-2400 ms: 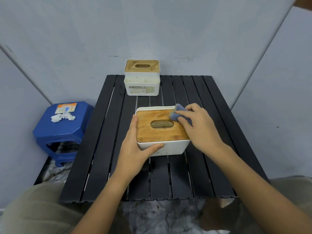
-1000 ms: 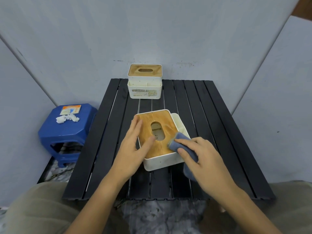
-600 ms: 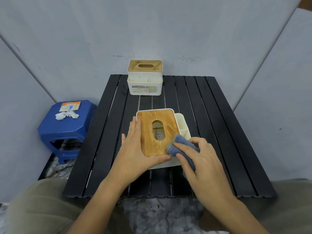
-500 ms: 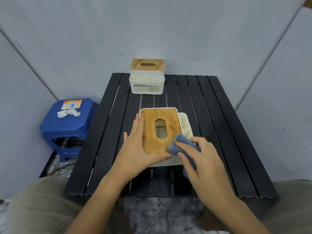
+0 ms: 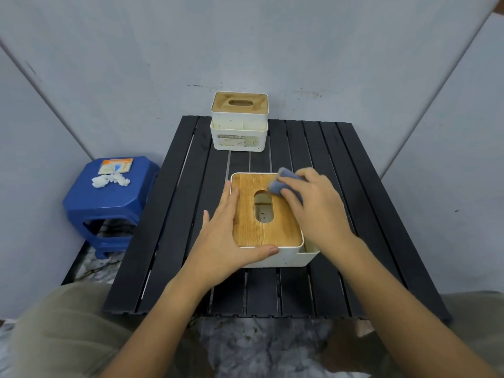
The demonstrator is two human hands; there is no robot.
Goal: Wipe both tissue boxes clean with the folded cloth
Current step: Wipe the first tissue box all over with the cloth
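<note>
Near box: A white tissue box point(image 5: 275, 257) with a wooden lid point(image 5: 266, 214) sits at the middle of a black slatted table point(image 5: 354, 186), long axis running away from the person, its oval slot in line with it.
Cloth: The folded blue-grey cloth point(image 5: 281, 181) presses on the lid's far right corner, partly blurred.
Right hand: The right hand point(image 5: 316, 203) curls its fingers over the cloth and holds it down on the wood.
Left hand: The left hand point(image 5: 226, 241) lies nearly flat along the box's left edge, fingers straight, thumb hooked across the near front wall, bracing rather than gripping.
Far box: A second tissue box point(image 5: 239, 124) stands at the table's far edge, centred against the wall, well apart from both hands and beyond the near box.
Key relation: The far box lies straight ahead of the hands, its long axis crosswise to that of the near box; the cloth-bearing right hand is the nearer of the two, so a reach forward would likely fall to it.
Progress: Judging by the scene, work is on the first box's lid; the second looks untouched.
Surface: Gaps show between the table's dark slats.
Room: Plain grey wall panels point(image 5: 136, 64) close in on three sides; a blue plastic stool point(image 5: 109, 203) to the left carries a small packet point(image 5: 116, 165) and crumpled white scraps point(image 5: 110, 180).
</note>
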